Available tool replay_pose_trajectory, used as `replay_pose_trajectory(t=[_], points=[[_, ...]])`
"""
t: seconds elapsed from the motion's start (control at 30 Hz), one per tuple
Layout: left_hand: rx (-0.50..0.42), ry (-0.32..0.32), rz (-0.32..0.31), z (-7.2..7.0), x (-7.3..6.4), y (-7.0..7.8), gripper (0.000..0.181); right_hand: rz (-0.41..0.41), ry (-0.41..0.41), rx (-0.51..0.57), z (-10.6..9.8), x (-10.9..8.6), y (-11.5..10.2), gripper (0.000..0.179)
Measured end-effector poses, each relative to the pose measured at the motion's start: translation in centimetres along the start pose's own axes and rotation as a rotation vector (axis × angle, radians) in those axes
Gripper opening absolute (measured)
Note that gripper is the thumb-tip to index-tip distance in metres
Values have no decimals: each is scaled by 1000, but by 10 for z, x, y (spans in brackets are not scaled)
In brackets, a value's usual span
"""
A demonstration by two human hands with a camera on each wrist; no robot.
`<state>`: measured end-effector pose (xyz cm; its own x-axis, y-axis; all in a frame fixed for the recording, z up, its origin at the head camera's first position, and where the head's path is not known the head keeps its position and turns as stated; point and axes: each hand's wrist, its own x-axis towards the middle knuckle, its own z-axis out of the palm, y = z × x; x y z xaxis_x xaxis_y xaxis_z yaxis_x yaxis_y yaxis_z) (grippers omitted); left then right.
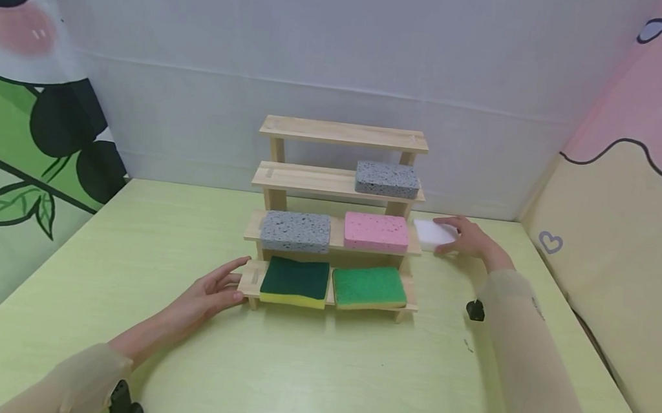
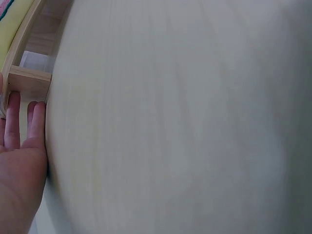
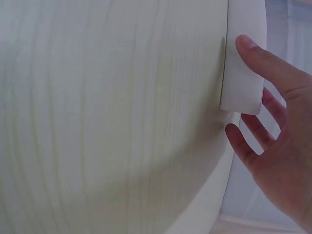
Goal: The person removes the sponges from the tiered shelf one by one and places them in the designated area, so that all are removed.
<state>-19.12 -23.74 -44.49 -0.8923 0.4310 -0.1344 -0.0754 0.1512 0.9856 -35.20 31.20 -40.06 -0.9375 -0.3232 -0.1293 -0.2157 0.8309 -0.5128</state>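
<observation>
In the head view a wooden stepped rack (image 1: 272, 174) stands on the table. My left hand (image 1: 213, 289) is at the left end of its lowest board, fingers fairly straight against the wood; the left wrist view shows the fingertips (image 2: 36, 119) by the rack's end support (image 2: 30, 82). To the right of the rack, my right hand (image 1: 470, 238) holds a white sponge (image 1: 429, 232) at its right end. The right wrist view has the thumb (image 3: 258, 56) on the sponge's side (image 3: 243, 83), other fingers behind and below, partly hidden.
On the lowest board lie a dark green and yellow scouring sponge (image 1: 295, 280) and a bright green one (image 1: 369, 287). Above them are a grey speckled sponge (image 1: 295, 231) and a pink one (image 1: 376, 231); higher sits another grey one (image 1: 387, 179). A cloth wall (image 1: 197, 125) stands behind.
</observation>
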Motion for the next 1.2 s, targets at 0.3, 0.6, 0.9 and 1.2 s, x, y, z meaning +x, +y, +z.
replay_pose_trajectory(t=[0.3, 0.6, 0.9, 1.2], points=[[-5, 2, 0, 0, 1, 0, 69, 43, -29, 36, -1, -1, -1, 78], [0, 7, -3, 0, 2, 0, 70, 41, -18, 45, -2, -1, -3, 77], [-4, 9, 1, 0, 2, 0, 70, 34, -17, 16, -4, -1, -4, 80], [3, 2, -1, -1, 2, -2, 69, 17, -1, 7, -11, -5, -9, 86]])
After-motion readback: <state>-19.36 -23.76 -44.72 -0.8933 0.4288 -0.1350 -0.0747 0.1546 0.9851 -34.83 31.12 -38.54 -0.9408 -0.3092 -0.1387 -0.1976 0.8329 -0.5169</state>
